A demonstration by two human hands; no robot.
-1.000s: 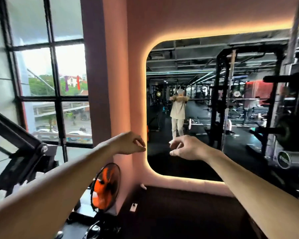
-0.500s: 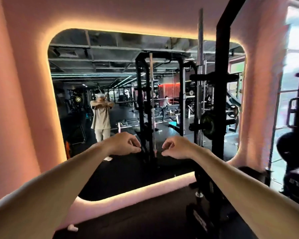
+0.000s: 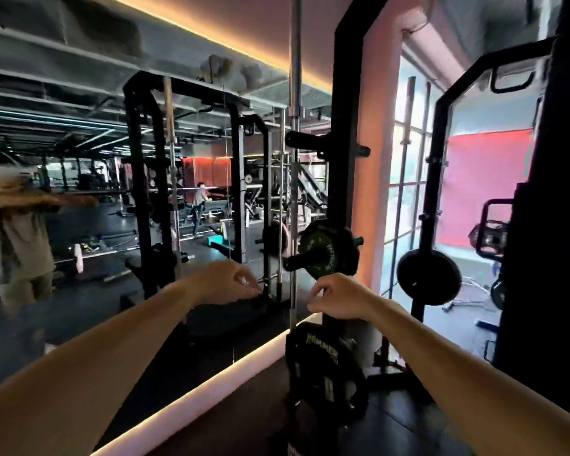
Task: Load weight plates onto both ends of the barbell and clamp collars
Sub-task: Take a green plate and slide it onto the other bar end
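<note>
Both my arms are stretched out in front of me. My left hand (image 3: pixel 226 283) and my right hand (image 3: pixel 338 299) hang side by side with loosely curled fingers and hold nothing. Just beyond my right hand stands a black rack upright (image 3: pixel 344 159). A black weight plate with green lettering (image 3: pixel 326 250) sits on a peg of that upright. A larger black plate (image 3: pixel 320 366) is stored low on the rack, below my right hand. A steel barbell (image 3: pixel 296 126) stands upright beside the rack. Another black plate (image 3: pixel 428 276) hangs on a second rack to the right.
A large wall mirror (image 3: pixel 79 192) with a glowing edge fills the left and reflects the gym and me. A second black rack frame (image 3: pixel 441 159) stands at the right before bright windows (image 3: pixel 408 179). The floor (image 3: pixel 260 416) is dark.
The view has swung to the right, from the window and orange fan, across the mirror, onto the rack with plates. Both hands stayed stretched out and holding nothing.
</note>
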